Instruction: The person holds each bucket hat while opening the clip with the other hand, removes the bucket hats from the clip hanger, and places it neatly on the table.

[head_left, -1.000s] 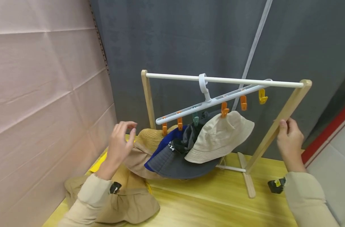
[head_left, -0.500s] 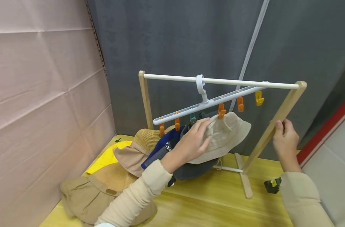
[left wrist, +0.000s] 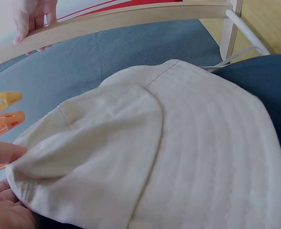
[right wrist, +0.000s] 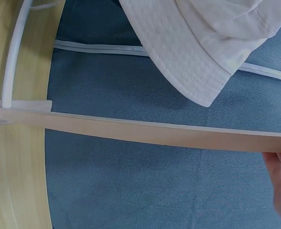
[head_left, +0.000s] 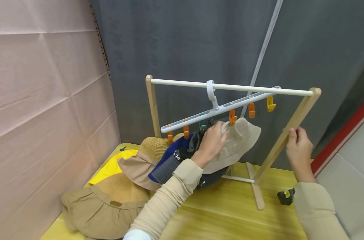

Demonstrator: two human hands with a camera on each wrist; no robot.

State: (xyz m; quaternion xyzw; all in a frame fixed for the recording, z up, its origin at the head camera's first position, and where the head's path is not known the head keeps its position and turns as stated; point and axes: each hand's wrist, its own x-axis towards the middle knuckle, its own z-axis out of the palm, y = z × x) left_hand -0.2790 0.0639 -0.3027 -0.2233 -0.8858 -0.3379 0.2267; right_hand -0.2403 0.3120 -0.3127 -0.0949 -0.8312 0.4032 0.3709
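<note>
In the head view a cream bucket hat [head_left: 237, 143] hangs from an orange clip [head_left: 232, 117] on a pale blue clip hanger [head_left: 193, 119]. My left hand [head_left: 211, 143] pinches the hat's left edge; in the left wrist view its thumb [left wrist: 10, 151] lies over the cloth with the fingers under it. The hanger slants, its right end up, hooked over the rack's white rail [head_left: 176, 82]. My right hand [head_left: 299, 150] grips the rack's right wooden upright [head_left: 282, 143]. Left of the cream hat hang a dark hat [head_left: 210, 179], a blue hat [head_left: 170, 153] and a straw hat [head_left: 153, 148].
A brown hat [head_left: 95, 213] and a yellow hat [head_left: 113, 168] lie on the wooden table [head_left: 217, 216] at the left. An orange clip [head_left: 251, 110] and a yellow clip [head_left: 270, 104] hang unused at the hanger's right. A grey curtain [head_left: 184, 40] stands behind.
My left hand has come from left of the hats over to the cream bucket hat and taken hold of its edge. My right hand keeps its grip on the upright.
</note>
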